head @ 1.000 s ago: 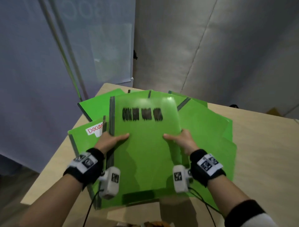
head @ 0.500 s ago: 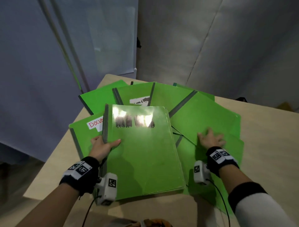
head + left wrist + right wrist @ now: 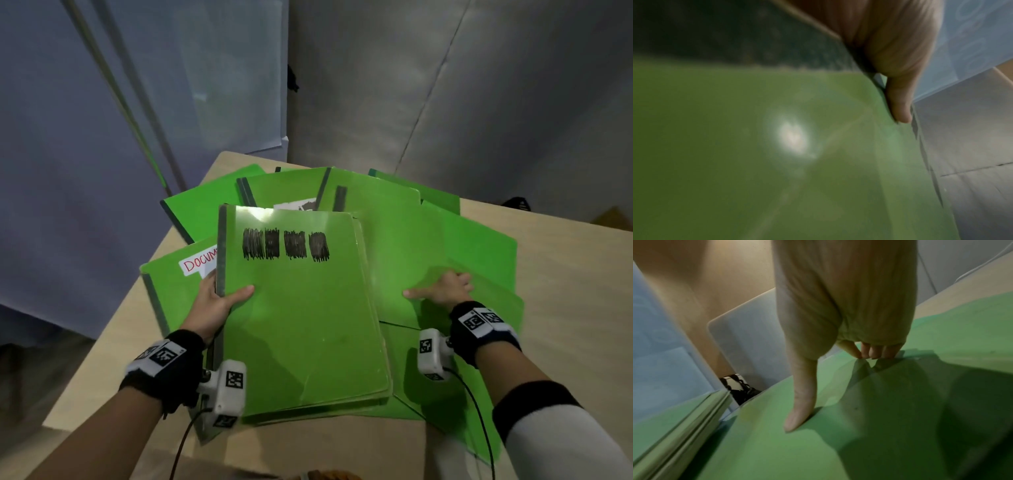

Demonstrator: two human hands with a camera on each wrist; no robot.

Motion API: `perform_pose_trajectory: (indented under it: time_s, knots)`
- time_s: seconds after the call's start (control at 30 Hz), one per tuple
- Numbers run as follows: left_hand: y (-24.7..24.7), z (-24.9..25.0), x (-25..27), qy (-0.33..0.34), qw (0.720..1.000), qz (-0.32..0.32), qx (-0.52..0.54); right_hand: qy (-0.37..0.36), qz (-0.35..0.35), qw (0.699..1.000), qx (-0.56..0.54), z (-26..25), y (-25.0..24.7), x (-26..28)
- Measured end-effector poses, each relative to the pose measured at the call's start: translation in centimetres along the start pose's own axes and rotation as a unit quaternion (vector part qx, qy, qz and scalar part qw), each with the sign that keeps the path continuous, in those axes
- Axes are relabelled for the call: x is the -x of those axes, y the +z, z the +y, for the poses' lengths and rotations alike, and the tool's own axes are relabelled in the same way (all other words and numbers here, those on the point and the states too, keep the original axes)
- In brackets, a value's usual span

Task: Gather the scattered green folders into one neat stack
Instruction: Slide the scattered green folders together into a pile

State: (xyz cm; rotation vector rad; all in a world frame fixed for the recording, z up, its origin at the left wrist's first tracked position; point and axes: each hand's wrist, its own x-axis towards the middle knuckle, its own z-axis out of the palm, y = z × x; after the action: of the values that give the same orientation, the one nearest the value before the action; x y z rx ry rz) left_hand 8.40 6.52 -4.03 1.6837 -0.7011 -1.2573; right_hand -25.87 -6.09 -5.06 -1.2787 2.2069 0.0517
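Observation:
Several green folders lie fanned over a light wooden table (image 3: 565,308). On top sits a small stack whose uppermost folder (image 3: 301,325) bears black scribbles. My left hand (image 3: 222,294) grips its grey spine, thumb (image 3: 900,105) on the cover (image 3: 756,162) and fingers hidden beneath. To its right my right hand (image 3: 436,286) rests on another green folder (image 3: 411,246), which lies partly under the stack. Its thumb (image 3: 801,402) lies flat, pointing at the stack, and its fingertips (image 3: 869,353) press down on the cover. A folder labelled "DOCUM" (image 3: 171,284) pokes out on the left.
More folders reach the table's far edge, one at back left (image 3: 205,205) and one with a white label (image 3: 281,192). The table's left edge runs close beside my left forearm. Bare tabletop shows on the right. Blue panels and a grey wall stand behind.
My right hand left the scribbled folder and went to the folder on the right, which has since turned squarer to the stack. My left hand kept hold of the spine.

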Motion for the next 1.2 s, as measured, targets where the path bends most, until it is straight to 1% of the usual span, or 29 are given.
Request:
perform_pose_trajectory:
  time_s: [0.07, 0.13, 0.23, 0.3, 0.47, 0.63, 0.7, 0.73, 0.8, 0.83, 0.9, 1.03, 1.13, 1.2]
  knots:
    - [0.3, 0.0, -0.4, 0.012, 1.000, -0.004, -0.001, -0.033, -0.017, 0.999, 0.000, -1.2, 0.4, 0.3]
    - [0.6, 0.5, -0.7, 0.015, 1.000, -0.014, -0.013, -0.050, -0.019, 0.998, -0.027, -2.2, 0.6, 0.2]
    - [1.0, 1.4, -1.6, -0.008, 0.999, -0.028, -0.011, -0.048, 0.002, 0.996, -0.069, -3.4, 0.4, -0.4]
    - [1.3, 2.2, -2.5, -0.017, 0.999, -0.033, -0.013, -0.048, 0.003, 0.997, -0.068, -4.4, 0.3, -0.8]
    - [2.3, 3.4, -4.4, -0.026, 0.999, -0.033, -0.012, -0.052, -0.028, 0.994, -0.090, -7.2, 0.9, -1.8]
    - [2.7, 4.8, -6.6, -0.042, 0.998, -0.055, -0.007, -0.102, -0.052, 0.986, -0.118, -7.2, 2.5, -8.3]
    - [2.3, 4.4, -8.8, -0.047, 0.997, -0.059, -0.004, -0.108, -0.080, 0.982, -0.131, -9.1, 0.8, -4.2]
    - [2.2, 4.2, -9.7, -0.052, 0.997, -0.059, 0.002, -0.105, -0.092, 0.982, -0.124, -9.8, 0.5, -3.2]
    - [2.3, 4.0, -10.4, -0.066, 0.996, -0.056, 0.015, -0.118, -0.084, 0.980, -0.133, -10.7, 0.7, -2.2]
    - [2.6, 4.3, -9.9, -0.072, 0.996, -0.050, 0.020, -0.120, -0.076, 0.978, -0.149, -11.0, 0.8, -1.6]
    - [3.2, 4.7, -8.4, -0.082, 0.995, -0.038, 0.034, -0.104, -0.072, 0.973, -0.191, -11.1, 1.0, -0.9]
    - [3.0, 3.3, -7.2, -0.081, 0.995, -0.024, 0.059, -0.096, -0.112, 0.957, -0.249, -10.6, 0.8, 1.2]
    - [1.8, 2.6, -6.1, -0.074, 0.995, -0.020, 0.065, -0.092, -0.151, 0.956, -0.236, -9.5, 0.9, 2.9]
    - [0.9, 2.0, -5.1, -0.070, 0.995, -0.033, 0.060, -0.104, -0.152, 0.957, -0.225, -8.6, 1.3, 4.1]
